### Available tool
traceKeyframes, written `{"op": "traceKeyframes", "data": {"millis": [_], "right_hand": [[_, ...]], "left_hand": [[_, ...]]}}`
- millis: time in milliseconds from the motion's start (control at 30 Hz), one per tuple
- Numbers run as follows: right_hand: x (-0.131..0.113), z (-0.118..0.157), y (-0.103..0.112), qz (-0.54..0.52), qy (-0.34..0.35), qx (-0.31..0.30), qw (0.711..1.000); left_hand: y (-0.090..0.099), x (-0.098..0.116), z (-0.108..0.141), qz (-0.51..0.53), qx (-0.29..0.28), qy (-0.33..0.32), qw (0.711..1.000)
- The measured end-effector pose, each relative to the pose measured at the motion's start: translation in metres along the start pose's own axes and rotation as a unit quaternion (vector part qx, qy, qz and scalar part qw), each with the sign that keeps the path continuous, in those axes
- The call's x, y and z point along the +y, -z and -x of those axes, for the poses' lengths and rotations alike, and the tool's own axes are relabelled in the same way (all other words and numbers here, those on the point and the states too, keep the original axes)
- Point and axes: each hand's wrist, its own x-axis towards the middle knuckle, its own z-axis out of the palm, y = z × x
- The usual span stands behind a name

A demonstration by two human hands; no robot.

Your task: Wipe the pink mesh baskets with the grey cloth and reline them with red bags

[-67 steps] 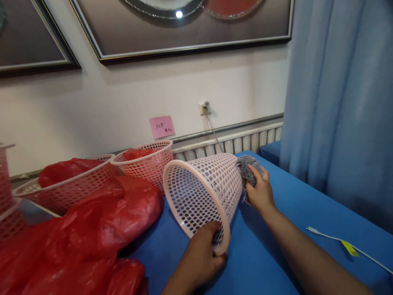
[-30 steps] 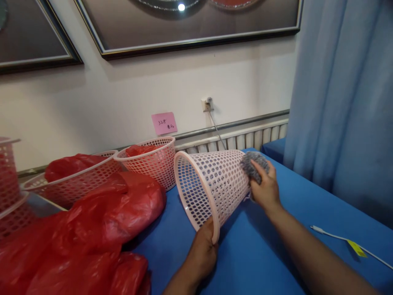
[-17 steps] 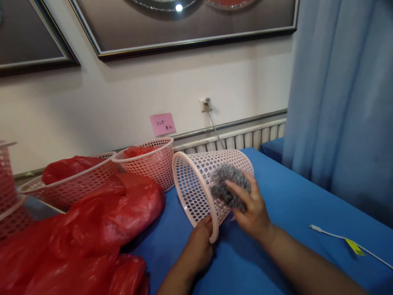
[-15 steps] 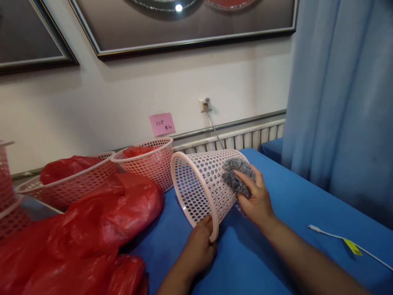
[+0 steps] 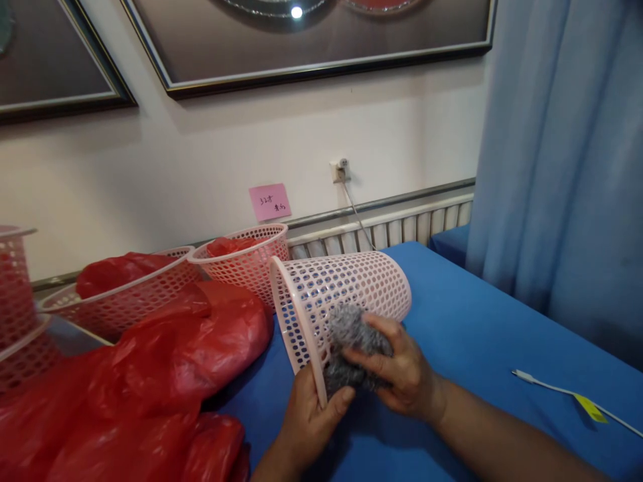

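A pink perforated basket [image 5: 351,281] lies on its side on the blue table [image 5: 452,321], its open rim facing left. My left hand [image 5: 311,415] grips the lower part of that rim, the thumb on the outside. In my right hand [image 5: 402,368] is a fluffy grey cloth [image 5: 359,335], pressed against the basket's outer side near the rim. The cloth's lower part hangs close to my left thumb.
Red plastic bags [image 5: 201,341] are heaped at the left. Behind them stand two pink baskets [image 5: 251,268] holding red plastic, with more baskets at the far left. A white cable [image 5: 552,386] with a yellow tag lies at the right, before a blue curtain [image 5: 552,154].
The basket has turned so its rim faces more to the left. My right hand and the cloth have moved left and down, toward the rim. My left hand's thumb now shows outside the rim.
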Motion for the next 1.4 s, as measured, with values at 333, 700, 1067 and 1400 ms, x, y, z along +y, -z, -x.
{"op": "traceKeyframes", "data": {"millis": [333, 700, 1067, 1400], "right_hand": [[0.066, 0.001, 0.01, 0.043, -0.388, 0.143, 0.909], [0.047, 0.002, 0.015, 0.062, -0.276, 0.112, 0.953], [0.013, -0.007, 0.022, -0.042, -0.104, 0.042, 0.993], [0.011, -0.007, 0.02, -0.001, -0.055, 0.048, 0.997]], "left_hand": [[-0.029, 0.015, -0.004, -0.261, -0.136, -0.04, 0.955], [-0.035, 0.009, -0.012, -0.126, -0.103, 0.005, 0.987], [-0.033, -0.001, 0.004, -0.082, -0.139, -0.027, 0.987], [-0.028, 0.008, 0.0, -0.018, -0.078, -0.004, 0.997]]}}
